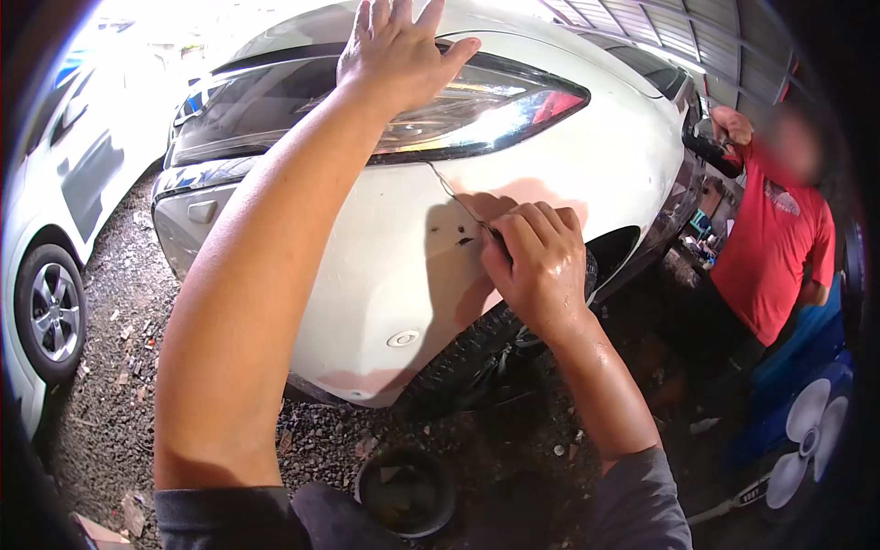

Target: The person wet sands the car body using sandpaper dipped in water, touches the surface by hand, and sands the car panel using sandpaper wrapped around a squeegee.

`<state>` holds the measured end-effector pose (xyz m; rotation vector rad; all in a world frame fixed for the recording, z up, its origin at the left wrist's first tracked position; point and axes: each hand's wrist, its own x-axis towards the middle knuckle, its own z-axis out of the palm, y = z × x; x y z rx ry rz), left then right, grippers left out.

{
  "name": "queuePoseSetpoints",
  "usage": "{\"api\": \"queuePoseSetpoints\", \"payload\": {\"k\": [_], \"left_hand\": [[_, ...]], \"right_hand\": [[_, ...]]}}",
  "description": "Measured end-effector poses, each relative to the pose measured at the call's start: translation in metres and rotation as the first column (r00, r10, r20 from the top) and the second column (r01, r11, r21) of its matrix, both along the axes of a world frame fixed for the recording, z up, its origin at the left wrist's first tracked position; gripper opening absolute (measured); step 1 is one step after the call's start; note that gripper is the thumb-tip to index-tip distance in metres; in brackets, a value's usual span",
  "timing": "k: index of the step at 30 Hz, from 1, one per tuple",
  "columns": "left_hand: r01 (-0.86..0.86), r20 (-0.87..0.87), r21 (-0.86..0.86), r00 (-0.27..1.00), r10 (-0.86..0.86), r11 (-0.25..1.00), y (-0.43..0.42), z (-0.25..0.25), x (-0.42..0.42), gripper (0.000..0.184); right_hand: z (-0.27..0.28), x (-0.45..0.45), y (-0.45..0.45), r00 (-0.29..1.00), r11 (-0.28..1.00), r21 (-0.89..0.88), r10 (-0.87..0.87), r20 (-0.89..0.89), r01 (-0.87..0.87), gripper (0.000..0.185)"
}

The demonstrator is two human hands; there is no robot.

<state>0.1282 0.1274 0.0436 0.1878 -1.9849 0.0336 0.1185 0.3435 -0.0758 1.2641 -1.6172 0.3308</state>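
A white car's front corner fills the middle of the view, with its headlight (477, 115) above the bumper (367, 266). My left hand (394, 55) is spread at the headlight's upper edge, fingers apart. My right hand (541, 257) is closed by the seam between bumper and fender. A small dark end shows at its fingertips, too hidden to name. Close to those fingertips, the bumper has small dark marks (463, 236). Pinkish patches (541, 197) lie on the paint above my right hand. Below, a round cap (403, 339) sits in the bumper.
At the left stands another white car (82, 165) on gravel (119, 339). A dark bucket (403, 490) is on the ground below me. To the right are a person in a red shirt (775, 243) and a fan (807, 445). The front tyre (477, 353) shows below the bumper.
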Motion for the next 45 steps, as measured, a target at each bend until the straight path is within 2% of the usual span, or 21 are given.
{"api": "queuePoseSetpoints", "payload": {"k": [3, 9, 11, 12, 15, 16, 18, 21, 23, 26, 29, 30, 31, 33, 34, 35, 37, 39, 41, 43, 45], "left_hand": [[-0.001, 0.000, 0.019, 1.000, 0.001, 1.000, 0.003, -0.001, 0.001, 0.076], [-0.009, 0.095, 0.106, 0.996, -0.002, 0.994, 0.010, 0.006, 0.008, 0.076], [-0.009, 0.057, 0.101, 0.998, 0.003, 0.995, 0.017, 0.001, 0.010, 0.076], [-0.076, 0.068, 0.065, 0.995, 0.072, 0.995, 0.013, 0.007, 0.004, 0.077], [-0.063, 0.051, 0.065, 0.997, 0.060, 0.996, 0.010, 0.001, -0.003, 0.075], [-0.040, 0.050, 0.033, 0.998, 0.038, 0.999, 0.011, 0.000, 0.000, 0.071], [-0.220, 0.154, -0.254, 0.952, 0.264, 0.942, 0.001, -0.001, -0.002, 0.064], [-0.238, 0.056, -0.269, 0.964, 0.262, 0.933, -0.005, -0.004, -0.015, 0.050], [-0.075, 0.002, 0.027, 0.997, 0.075, 0.997, -0.004, -0.002, -0.023, 0.045], [-0.175, 0.114, -0.188, 0.974, 0.198, 0.967, -0.013, -0.004, -0.029, 0.043], [-0.248, 0.140, -0.283, 0.945, 0.295, 0.927, -0.012, -0.009, -0.027, 0.043], [-0.281, 0.152, -0.229, 0.936, 0.319, 0.932, -0.013, -0.010, -0.031, 0.043], [-0.278, 0.123, -0.294, 0.938, 0.325, 0.914, -0.024, -0.012, -0.034, 0.043], [-0.270, 0.059, -0.424, 0.944, 0.324, 0.864, -0.055, -0.016, -0.045, 0.042], [-0.258, 0.004, -0.412, 0.959, 0.285, 0.874, -0.059, -0.015, -0.052, 0.049], [-0.250, -0.062, -0.402, 0.967, 0.246, 0.881, -0.065, -0.010, -0.059, 0.057], [-0.265, -0.159, -0.401, 0.963, 0.218, 0.877, -0.067, -0.001, -0.060, 0.057], [-0.266, -0.172, -0.444, 0.963, 0.210, 0.856, -0.063, -0.007, -0.062, 0.041], [-0.290, -0.196, -0.533, 0.956, 0.218, 0.795, -0.058, -0.005, -0.055, 0.035], [-0.321, -0.205, -0.660, 0.947, 0.248, 0.680, -0.048, -0.007, -0.043, 0.036], [-0.312, -0.191, -0.639, 0.950, 0.248, 0.704, -0.049, -0.006, -0.041, 0.037]], "right_hand": [[0.001, -0.003, -0.002, 0.998, 0.998, -0.022, 0.055, -0.040, -0.056, 0.015], [0.013, 0.000, -0.012, 0.999, 0.998, 0.064, -0.022, -0.024, 0.024, 0.023], [0.001, -0.011, 0.001, 0.997, 0.998, 0.059, 0.030, -0.072, -0.026, 0.026], [-0.005, -0.017, 0.008, 0.994, 0.997, 0.057, 0.058, -0.097, -0.052, 0.028], [-0.019, -0.037, 0.020, 0.975, 0.990, 0.040, 0.141, -0.170, -0.137, 0.033], [-0.021, -0.041, 0.022, 0.970, 0.987, 0.038, 0.159, -0.182, -0.155, 0.034], [-0.024, -0.050, 0.027, 0.959, 0.981, 0.037, 0.195, -0.207, -0.191, 0.036], [-0.038, -0.073, 0.046, 0.953, 0.978, 0.041, 0.209, -0.218, -0.205, 0.037], [-0.046, -0.085, 0.060, 0.954, 0.977, 0.051, 0.212, -0.211, -0.205, 0.038], [-0.061, -0.109, 0.077, 0.952, 0.977, 0.050, 0.211, -0.221, -0.205, 0.039], [-0.068, -0.121, 0.095, 0.954, 0.977, 0.049, 0.215, -0.210, -0.210, 0.039], [-0.072, -0.126, 0.099, 0.953, 0.977, 0.043, 0.215, -0.213, -0.210, 0.038], [-0.075, -0.133, 0.103, 0.952, 0.977, 0.037, 0.213, -0.218, -0.210, 0.038], [-0.099, -0.166, 0.133, 0.989, 0.983, 0.179, 0.054, -0.141, -0.028, 0.038], [-0.104, -0.170, 0.141, 0.994, 0.967, 0.246, -0.035, -0.106, 0.060, 0.038], [-0.112, -0.166, 0.147, 0.995, 0.987, 0.156, -0.031, -0.099, 0.046, 0.036], [-0.115, -0.143, 0.155, 0.995, 1.000, 0.000, -0.002, -0.097, 0.002, 0.031], [-0.108, -0.122, 0.146, 0.996, 0.999, -0.025, 0.043, -0.073, -0.045, 0.032], [-0.092, -0.103, 0.121, 0.989, 0.990, -0.043, 0.132, -0.064, -0.135, 0.033], [-0.078, -0.086, 0.095, 0.979, 0.980, -0.072, 0.179, -0.100, -0.187, 0.032], [-0.059, -0.067, 0.074, 0.974, 0.972, -0.094, 0.208, -0.091, -0.216, 0.029]]}}
